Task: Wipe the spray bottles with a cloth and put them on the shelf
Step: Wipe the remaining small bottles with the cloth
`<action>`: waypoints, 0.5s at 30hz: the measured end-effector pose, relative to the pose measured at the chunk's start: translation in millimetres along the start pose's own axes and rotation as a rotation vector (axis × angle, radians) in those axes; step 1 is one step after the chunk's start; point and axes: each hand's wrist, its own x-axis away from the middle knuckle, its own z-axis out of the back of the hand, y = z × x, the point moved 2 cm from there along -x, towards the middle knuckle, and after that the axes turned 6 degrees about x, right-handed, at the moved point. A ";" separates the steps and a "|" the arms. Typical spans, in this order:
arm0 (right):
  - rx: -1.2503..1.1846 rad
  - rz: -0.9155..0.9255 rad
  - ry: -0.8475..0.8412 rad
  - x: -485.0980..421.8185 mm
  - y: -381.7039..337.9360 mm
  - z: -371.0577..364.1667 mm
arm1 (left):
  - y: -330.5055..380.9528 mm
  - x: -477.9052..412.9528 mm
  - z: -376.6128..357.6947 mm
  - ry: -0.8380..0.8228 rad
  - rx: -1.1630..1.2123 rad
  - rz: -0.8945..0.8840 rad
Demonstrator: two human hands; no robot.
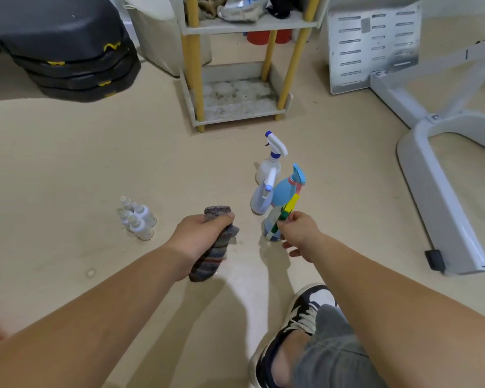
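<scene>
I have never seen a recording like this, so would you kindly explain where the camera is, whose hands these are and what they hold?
There is no machine here. A person wears a camera on the head, looking forward and down, so both bare arms enter from the bottom edge. The left hand grips a striped cloth. The right hand holds a spray bottle by its green and yellow trigger top; whether it is lifted off the floor I cannot tell. Behind it stand a pale bottle, a blue bottle and a white bottle. Left of the cloth stands a cluster of small clear bottles. Farther back is the shelf with yellow posts.
</scene>
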 end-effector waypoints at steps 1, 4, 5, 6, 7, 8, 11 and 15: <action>0.090 -0.026 -0.026 1.9 3.1 -1.2 | -0.6 3.5 0.5 -0.022 0.012 0.004; 0.340 -0.174 -0.214 18.3 11.7 -8.1 | -1.2 15.1 5.7 -0.044 0.029 -0.017; 0.448 -0.203 -0.317 26.2 12.1 -11.4 | -0.7 19.2 8.6 -0.033 0.019 -0.040; 0.547 -0.204 -0.425 33.9 10.6 -15.9 | 0.8 24.7 11.5 -0.017 0.005 -0.061; 0.614 -0.180 -0.521 42.9 6.1 -20.8 | 2.2 30.0 14.7 -0.005 -0.010 -0.073; 0.625 -0.132 -0.595 52.2 -0.7 -26.4 | 3.8 36.2 17.7 0.000 -0.015 -0.071; 0.387 0.103 -0.644 80.6 -35.6 -43.8 | 5.8 51.1 29.2 0.051 -0.009 -0.059; 0.072 0.321 -0.611 116.4 -83.5 -61.3 | 6.3 74.3 50.9 0.076 0.082 -0.067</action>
